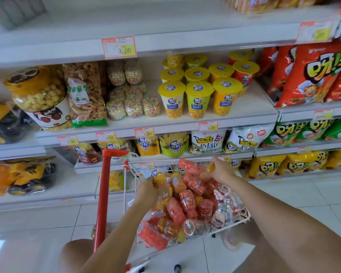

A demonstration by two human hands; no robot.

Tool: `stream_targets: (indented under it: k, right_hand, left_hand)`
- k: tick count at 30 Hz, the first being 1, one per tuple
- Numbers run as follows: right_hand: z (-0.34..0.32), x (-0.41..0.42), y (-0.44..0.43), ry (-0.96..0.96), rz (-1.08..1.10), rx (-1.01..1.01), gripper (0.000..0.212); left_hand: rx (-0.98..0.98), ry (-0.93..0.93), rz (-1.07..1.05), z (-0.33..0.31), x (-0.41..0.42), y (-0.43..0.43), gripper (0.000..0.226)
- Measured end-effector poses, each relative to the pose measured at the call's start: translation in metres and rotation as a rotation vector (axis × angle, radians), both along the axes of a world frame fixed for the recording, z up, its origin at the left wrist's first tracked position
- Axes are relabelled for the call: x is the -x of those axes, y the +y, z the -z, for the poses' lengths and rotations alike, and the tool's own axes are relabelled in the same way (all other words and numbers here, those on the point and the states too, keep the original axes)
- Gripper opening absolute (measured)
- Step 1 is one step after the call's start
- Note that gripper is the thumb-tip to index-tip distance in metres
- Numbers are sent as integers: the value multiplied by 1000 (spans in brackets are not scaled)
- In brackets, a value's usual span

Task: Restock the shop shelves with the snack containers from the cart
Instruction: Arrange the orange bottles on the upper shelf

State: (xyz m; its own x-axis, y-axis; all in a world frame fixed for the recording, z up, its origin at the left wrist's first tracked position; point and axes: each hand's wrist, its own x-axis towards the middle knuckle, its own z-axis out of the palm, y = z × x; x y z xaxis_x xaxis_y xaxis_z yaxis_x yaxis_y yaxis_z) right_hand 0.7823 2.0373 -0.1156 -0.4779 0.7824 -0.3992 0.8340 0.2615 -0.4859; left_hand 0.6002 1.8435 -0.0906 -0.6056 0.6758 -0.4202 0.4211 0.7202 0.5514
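A white wire cart (242, 218) with a red handle post (103, 194) stands in front of the shelves, heaped with several red and orange snack containers (187, 201). My left hand (146, 191) grips an orange container (161, 186) at the heap's near-left side. My right hand (220, 170) reaches to the far side of the heap and pinches the yellow cap of another container (211, 168). The middle shelf (250, 110) above holds rows of yellow-lidded snack cups (199, 99).
Left of the cups are small puff jars (134, 107), a bagged snack (87, 95) and a big popcorn tub (39, 95). Red, green and yellow chip bags (311, 73) fill the shelves at right. Lower shelves carry more bags. Tiled floor (47, 223) lies beside the cart.
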Motion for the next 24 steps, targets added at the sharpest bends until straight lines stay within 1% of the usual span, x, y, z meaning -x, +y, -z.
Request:
stream_targets:
  k: [2,4,6,7,9,10,11,13,14,16,18,20,22,24]
  right_hand:
    - [-23,-6,7,89,31,-12,34]
    - [-56,-14,17,195,33,-27,30]
    - [-94,-23,27,335,31,-19,32]
    - [-116,-28,32,421,34,2,32]
    - [-161,-40,38,613,33,70,35]
    - [-184,-47,41,706,33,95,37]
    - [-207,-53,44,777,36,93,37]
    - [-252,-65,53,844,34,9,30]
    - [-272,-70,58,867,40,-51,24]
    - [-310,-80,71,891,97,-208,19]
    - [-341,-87,83,830,148,-404,28]
    - [-367,-92,98,693,175,-600,39]
    - [-385,-92,114,606,220,-743,44]
    - [-400,-91,132,559,264,-841,47]
  left_hand:
    - [-145,-61,-24,-27,2,12,31]
    - [-301,-144,-8,-59,4,27,26]
    - [-427,-182,36,-95,1,46,31]
    - [-490,-188,57,-113,-2,55,31]
    - [-620,-173,104,-154,-13,75,23]
    - [-675,-142,126,-174,-19,86,21]
    - [-730,-109,153,-194,-26,95,21]
    - [-828,-76,191,-229,-37,115,15]
    - [-880,-72,208,-245,-43,125,11]
    - [-978,-85,213,-275,-51,149,14]
    - [-1057,-47,226,-303,-60,173,12]
    - [-1137,12,251,-328,-71,198,14]
    - [-1182,64,273,-349,-85,220,20]
    - [-1187,130,293,-359,-99,244,28]
